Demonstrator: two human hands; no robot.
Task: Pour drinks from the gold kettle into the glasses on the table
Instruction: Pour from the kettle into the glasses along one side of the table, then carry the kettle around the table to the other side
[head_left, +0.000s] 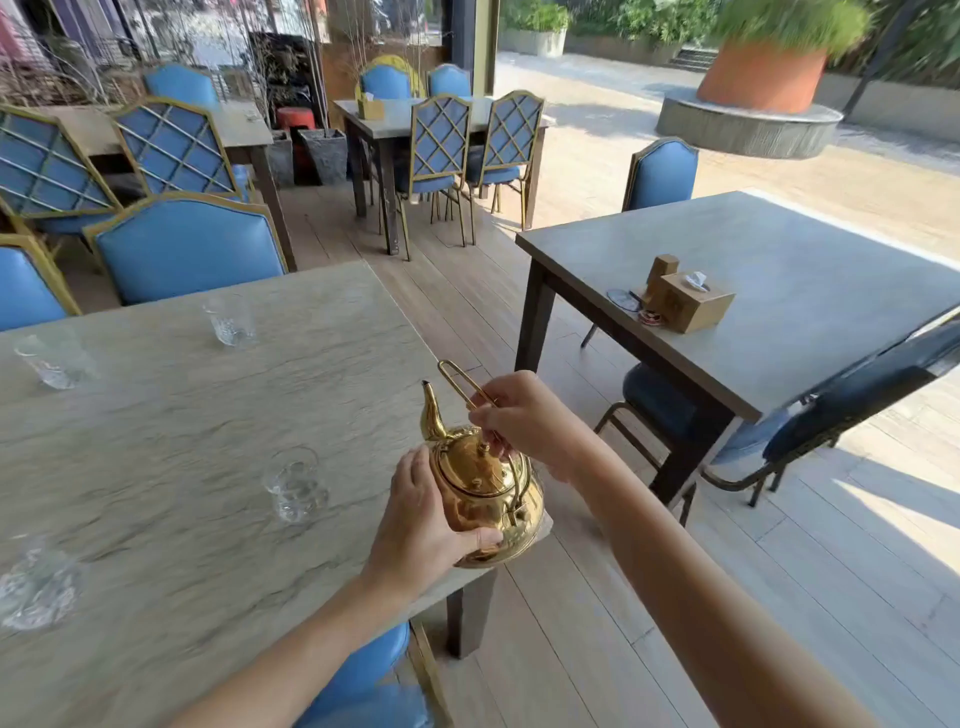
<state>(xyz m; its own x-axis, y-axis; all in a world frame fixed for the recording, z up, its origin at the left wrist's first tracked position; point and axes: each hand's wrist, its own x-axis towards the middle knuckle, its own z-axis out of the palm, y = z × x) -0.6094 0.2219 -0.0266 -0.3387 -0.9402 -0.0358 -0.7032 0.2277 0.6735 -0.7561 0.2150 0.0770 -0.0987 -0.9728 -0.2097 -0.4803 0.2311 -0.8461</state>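
Observation:
The gold kettle stands at the right edge of the pale stone table, spout pointing away. My left hand cups its body from the left. My right hand pinches the raised wire handle above the lid. A clear glass stands just left of the kettle. Another glass is at the far side, one at the far left, and one at the near left, blurred.
Blue padded chairs line the far side of the table, and one is tucked under the near edge. A second table to the right holds a wooden tissue box. A plank-floor aisle runs between the tables.

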